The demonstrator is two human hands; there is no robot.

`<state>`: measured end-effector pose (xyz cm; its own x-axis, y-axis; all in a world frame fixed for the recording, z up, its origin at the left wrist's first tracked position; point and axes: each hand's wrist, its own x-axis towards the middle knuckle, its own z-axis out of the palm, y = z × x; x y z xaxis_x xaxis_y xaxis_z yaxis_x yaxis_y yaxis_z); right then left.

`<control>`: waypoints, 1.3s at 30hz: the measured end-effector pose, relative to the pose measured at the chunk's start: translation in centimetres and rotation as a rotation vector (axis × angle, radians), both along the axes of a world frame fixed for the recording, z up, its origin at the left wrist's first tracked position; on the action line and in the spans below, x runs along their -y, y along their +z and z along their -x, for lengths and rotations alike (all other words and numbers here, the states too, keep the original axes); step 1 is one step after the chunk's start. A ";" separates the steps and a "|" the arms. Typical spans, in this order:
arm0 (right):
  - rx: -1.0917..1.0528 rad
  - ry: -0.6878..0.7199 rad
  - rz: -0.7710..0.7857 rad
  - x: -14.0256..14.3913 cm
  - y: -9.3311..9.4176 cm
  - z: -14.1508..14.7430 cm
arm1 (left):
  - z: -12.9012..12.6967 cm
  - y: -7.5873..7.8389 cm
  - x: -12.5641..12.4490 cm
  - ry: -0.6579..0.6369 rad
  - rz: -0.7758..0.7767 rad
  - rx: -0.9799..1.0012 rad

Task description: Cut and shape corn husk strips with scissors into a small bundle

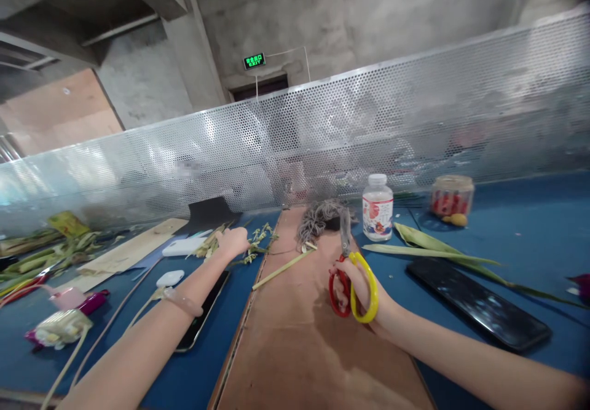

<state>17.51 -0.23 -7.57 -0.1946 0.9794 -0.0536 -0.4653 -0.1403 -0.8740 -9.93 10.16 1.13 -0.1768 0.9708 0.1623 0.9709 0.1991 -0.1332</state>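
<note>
Reaching across the bench (pixel 530 225), the left hand (pixel 233 242) closes on a bundle of stems (pixel 209 245) while the right hand (pixel 357 290) holds the scissors (pixel 349 272), blades up. Cutting seemingly comes next, calling for stems and blades to meet over the brown board (pixel 295 336).

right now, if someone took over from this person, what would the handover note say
Left hand: reaching forward, closed on a bunch of plant stems at the far edge of the blue table.
Right hand: holds scissors, blades pointing up, over the brown board.
Nearby: one cut stem on the board's edge, twine behind, long leaves and a bottle to the right.
Done: nothing visibly finished.
Left: the bunch looks untrimmed.
</note>
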 end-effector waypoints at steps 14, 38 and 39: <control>-0.013 -0.038 0.022 -0.1 0.3 0.0 | -6.4 9.0 1.6 -0.279 -0.301 0.119; -0.028 -0.034 0.053 0.1 0.6 0.2 | -9.0 -4.2 -2.9 -1.040 -0.117 -0.172; -0.029 -0.029 0.054 0.1 0.5 0.2 | -9.1 -4.1 -2.8 -1.035 -0.116 -0.168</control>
<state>17.32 -0.32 -7.02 -0.1684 0.9805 -0.1017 -0.4951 -0.1733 -0.8514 -0.85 12.98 -2.96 0.7626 0.6120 0.2094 0.6451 -0.6959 -0.3154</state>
